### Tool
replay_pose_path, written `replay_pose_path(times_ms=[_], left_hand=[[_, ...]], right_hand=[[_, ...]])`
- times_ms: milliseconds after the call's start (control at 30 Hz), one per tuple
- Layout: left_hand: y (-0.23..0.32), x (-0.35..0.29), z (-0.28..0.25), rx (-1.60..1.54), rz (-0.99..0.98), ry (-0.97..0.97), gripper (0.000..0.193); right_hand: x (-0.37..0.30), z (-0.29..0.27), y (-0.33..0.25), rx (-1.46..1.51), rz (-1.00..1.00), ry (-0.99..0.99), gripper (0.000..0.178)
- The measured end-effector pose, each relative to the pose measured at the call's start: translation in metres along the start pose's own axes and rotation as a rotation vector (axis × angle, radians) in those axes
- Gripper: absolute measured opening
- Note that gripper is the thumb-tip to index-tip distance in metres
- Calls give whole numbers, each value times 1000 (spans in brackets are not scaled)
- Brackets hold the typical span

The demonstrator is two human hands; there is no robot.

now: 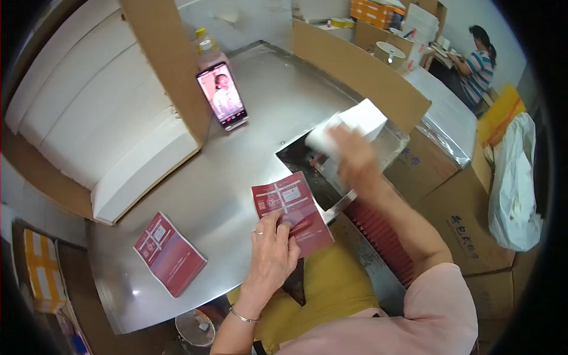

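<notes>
Think of the desk as a clock, with 12 at the far end. A big brown box stands at 10 o'clock, full of white slabs. At 3 o'clock there is a dark hole in the desk. A white block sits past it, at 2 o'clock.

The red packet lies at 4 o'clock, with its top corner right by the rim of the hole. Another red pile lies on its own, between 7 and 8 o'clock.

The left hand rests on top of the red packet. Its fingers bend a little and do not close around it. Pressing softly with flat fingers should stop it from sliding or getting creased. I think its corner is best a bit away from the hole, so it does not catch.

The right hand is over near 3 o'clock, and it is all blurry. A white thing shows by its fingers, but I cannot tell if they grip it. Going slower and holding white things level seems wise here, because a bump on the rim could bend them.
</notes>
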State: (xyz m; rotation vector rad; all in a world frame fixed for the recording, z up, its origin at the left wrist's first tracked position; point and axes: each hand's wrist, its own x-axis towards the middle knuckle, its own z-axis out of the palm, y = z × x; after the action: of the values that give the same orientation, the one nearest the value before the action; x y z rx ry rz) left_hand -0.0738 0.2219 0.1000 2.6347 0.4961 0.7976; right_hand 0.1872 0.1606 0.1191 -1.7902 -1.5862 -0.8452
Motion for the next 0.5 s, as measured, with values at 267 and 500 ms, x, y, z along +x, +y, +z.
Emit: replay_pose_path(times_ms=[267,500], left_hand=[[1,2,-9,273,-187,14,85],[-14,-9,-18,450,-256,-15,54]], right_hand=[[3,34,-101,220,-244,-506,24],[2,-6,-74,306,-198,-45,25]])
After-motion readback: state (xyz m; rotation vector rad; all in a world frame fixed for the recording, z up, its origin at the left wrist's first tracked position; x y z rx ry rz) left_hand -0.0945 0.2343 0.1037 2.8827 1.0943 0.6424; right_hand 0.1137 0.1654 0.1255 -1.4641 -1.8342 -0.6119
